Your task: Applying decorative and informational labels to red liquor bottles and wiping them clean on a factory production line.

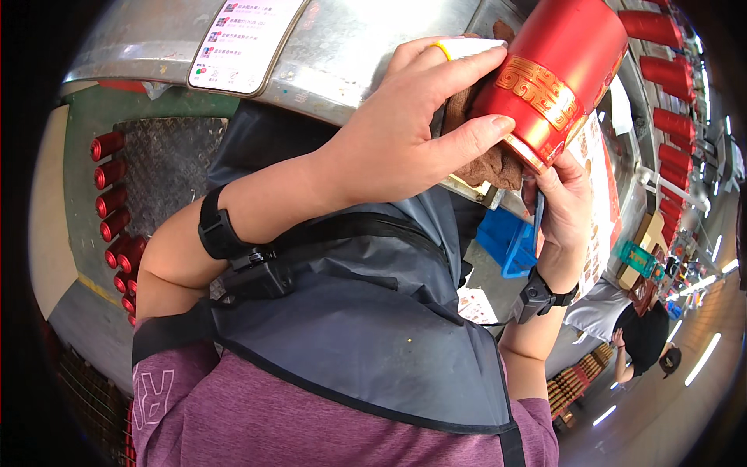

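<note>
A glossy red cylindrical canister [572, 47] with a gold patterned band is tilted at the upper right, over the metal worktop. My right hand [564, 198] grips its lower end from beneath, the fingers partly hidden behind it. From the left, my left hand [412, 128], with a yellow ring on one finger, rests thumb and fingertips on the canister's side. A white piece [471, 48], its kind unclear, shows behind the left fingers. Beneath the canister lies a crumpled brown cloth [494, 165], partly covered by my left hand.
A phone with a lit screen [243, 39] lies on the metal worktop [331, 58]. Below the worktop sits a blue plastic basket [506, 241]. Red canisters [113, 198] line the left, and more red canisters [673, 124] stand far right. Another person [642, 335] is at lower right.
</note>
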A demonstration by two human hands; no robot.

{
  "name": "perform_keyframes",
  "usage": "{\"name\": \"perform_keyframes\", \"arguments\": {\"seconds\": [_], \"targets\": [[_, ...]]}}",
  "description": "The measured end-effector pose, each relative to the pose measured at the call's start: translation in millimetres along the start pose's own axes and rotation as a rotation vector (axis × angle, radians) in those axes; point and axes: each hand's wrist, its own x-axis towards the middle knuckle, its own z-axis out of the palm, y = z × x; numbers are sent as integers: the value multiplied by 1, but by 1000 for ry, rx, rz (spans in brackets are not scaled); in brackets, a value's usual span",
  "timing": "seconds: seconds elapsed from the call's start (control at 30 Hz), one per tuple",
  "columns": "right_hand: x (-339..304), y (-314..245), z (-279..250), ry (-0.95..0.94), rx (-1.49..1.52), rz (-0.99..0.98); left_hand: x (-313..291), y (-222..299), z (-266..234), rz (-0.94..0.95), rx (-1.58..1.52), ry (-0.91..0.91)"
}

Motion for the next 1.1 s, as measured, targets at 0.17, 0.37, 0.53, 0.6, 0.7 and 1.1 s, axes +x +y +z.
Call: {"name": "perform_keyframes", "arguments": {"seconds": [0.17,0.37,0.53,0.6,0.7,1.1], "targets": [[-2,-3,2,10,-7,4,-3,-4,-7,-2,-9,-31],[0,0,-2,-9,-4,17,0,7,-28,179,42,14],[-1,-2,2,35,-20,16,0,4,-4,777,168,-6],[-2,-1,-2,30,29,47,0,3,-3,800,227,-24],[-2,-8,4,26,-27,48,-1,-2,-3,802,220,-40],[0,-5,-3,-10,-101,39,1,2,-11,815,322,-72]]}}
